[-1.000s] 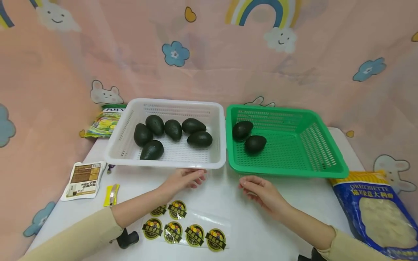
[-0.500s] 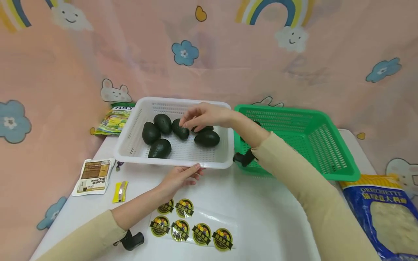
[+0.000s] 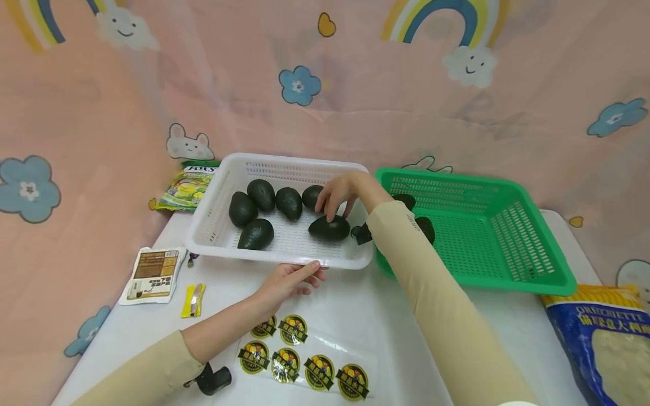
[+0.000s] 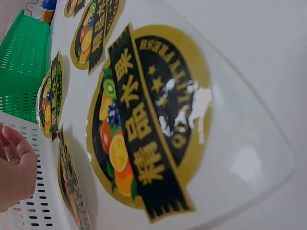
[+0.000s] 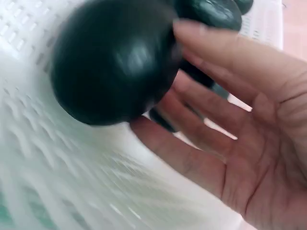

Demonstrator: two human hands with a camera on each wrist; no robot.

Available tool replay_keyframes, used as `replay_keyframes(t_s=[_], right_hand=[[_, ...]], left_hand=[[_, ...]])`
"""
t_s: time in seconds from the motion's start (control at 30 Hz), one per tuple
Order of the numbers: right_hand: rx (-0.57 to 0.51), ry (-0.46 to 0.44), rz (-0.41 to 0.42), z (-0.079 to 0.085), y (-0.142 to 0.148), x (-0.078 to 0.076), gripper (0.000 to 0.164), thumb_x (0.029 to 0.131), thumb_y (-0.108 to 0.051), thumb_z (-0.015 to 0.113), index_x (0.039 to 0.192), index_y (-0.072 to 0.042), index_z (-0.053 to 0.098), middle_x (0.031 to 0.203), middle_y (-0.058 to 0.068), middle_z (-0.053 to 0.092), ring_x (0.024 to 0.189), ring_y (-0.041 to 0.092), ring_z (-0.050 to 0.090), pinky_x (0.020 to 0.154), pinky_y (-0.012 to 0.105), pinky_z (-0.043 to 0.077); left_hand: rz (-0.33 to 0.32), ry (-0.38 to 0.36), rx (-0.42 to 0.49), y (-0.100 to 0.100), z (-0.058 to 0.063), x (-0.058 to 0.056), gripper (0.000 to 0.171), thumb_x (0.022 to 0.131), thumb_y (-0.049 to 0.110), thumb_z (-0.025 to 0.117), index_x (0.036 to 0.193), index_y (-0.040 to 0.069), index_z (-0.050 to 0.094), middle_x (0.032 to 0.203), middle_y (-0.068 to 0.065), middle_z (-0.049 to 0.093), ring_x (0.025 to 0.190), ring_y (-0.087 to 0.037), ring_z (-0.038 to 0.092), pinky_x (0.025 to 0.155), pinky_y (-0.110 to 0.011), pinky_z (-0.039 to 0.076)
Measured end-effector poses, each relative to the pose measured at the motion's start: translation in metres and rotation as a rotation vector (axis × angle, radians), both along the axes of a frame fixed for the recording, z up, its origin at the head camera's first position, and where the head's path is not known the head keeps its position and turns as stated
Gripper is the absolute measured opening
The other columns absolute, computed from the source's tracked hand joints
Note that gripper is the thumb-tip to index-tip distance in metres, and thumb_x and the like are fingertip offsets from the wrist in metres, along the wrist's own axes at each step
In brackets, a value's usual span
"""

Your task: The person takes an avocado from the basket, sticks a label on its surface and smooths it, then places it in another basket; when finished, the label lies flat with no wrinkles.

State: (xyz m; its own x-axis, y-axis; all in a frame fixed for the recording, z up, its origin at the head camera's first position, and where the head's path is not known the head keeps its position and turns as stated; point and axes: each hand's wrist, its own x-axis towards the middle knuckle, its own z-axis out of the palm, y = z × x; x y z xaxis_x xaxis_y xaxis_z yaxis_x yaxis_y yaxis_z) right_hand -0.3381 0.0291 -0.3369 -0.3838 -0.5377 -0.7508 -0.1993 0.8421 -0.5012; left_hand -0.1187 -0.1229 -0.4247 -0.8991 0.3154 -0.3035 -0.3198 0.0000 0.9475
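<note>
Inside the white basket (image 3: 284, 255) lie several dark green avocados, among them one at the left (image 3: 242, 209) and one near the front (image 3: 256, 234). My right hand (image 3: 341, 192) reaches down into the basket's right side, its thumb and fingertips on the nearest right avocado (image 3: 330, 228). The right wrist view shows that avocado (image 5: 112, 62) at the fingertips of the hand (image 5: 240, 129). At the basket's front rim is my left hand (image 3: 291, 285), its thumb against the rim and its fingers loosely curled below. That hand (image 4: 17, 167) shows only partly in the left wrist view.
A green basket (image 3: 508, 285) stands to the right, two avocados partly hidden by my arm. A sheet of round fruit stickers (image 3: 320, 372) lies in front. Around are a pasta bag (image 3: 604, 338), a white-brown packet (image 3: 153, 275), a yellow sachet (image 3: 193, 300) and a green-yellow bag (image 3: 189, 189).
My right hand has moved from the table before the green basket into the white one, down onto an avocado. The left hand has stayed by the white rim, its thumb now against it.
</note>
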Motion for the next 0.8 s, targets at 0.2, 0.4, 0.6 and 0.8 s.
replay_keyframes(t_s=[0.2,0.4,0.6,0.8], right_hand=[[0.06,-0.164,-0.046,-0.015,-0.01,0.012,0.068,0.083,-0.018,0.078,0.143,-0.015,0.047,0.151,0.01,0.036,0.136,0.028,0.038,0.084,0.04,0.055],[0.059,-0.25,-0.043,-0.027,-0.02,0.019,0.083,0.079,-0.016,0.081,0.149,-0.013,0.036,0.153,0.011,0.03,0.135,0.028,0.038,0.086,0.044,0.054],[0.005,-0.27,0.004,-0.031,-0.017,0.023,0.091,0.079,-0.011,0.081,0.151,-0.015,0.025,0.159,0.013,0.013,0.132,0.026,0.042,0.086,0.044,0.054],[-0.123,-0.235,0.055,-0.017,-0.011,0.026,0.077,0.077,-0.011,0.083,0.138,-0.012,0.036,0.143,0.013,0.035,0.12,0.025,0.051,0.082,0.044,0.055]], left_hand=[[0.002,-0.002,-0.006,0.0,0.001,0.0,0.054,0.098,0.04,0.058,0.121,-0.009,0.062,0.098,0.0,0.07,0.09,-0.014,0.061,0.081,-0.029,0.051],[-0.013,0.017,0.0,-0.001,-0.001,-0.001,0.052,0.099,0.039,0.057,0.121,-0.008,0.061,0.098,0.0,0.07,0.091,-0.014,0.06,0.081,-0.03,0.05],[-0.027,0.025,0.003,0.001,-0.004,-0.002,0.049,0.099,0.037,0.056,0.119,-0.008,0.062,0.097,0.0,0.07,0.09,-0.014,0.06,0.082,-0.031,0.05],[-0.021,0.023,-0.003,-0.002,-0.004,-0.003,0.053,0.099,0.04,0.056,0.12,-0.008,0.062,0.098,0.0,0.07,0.091,-0.014,0.06,0.082,-0.031,0.05]])
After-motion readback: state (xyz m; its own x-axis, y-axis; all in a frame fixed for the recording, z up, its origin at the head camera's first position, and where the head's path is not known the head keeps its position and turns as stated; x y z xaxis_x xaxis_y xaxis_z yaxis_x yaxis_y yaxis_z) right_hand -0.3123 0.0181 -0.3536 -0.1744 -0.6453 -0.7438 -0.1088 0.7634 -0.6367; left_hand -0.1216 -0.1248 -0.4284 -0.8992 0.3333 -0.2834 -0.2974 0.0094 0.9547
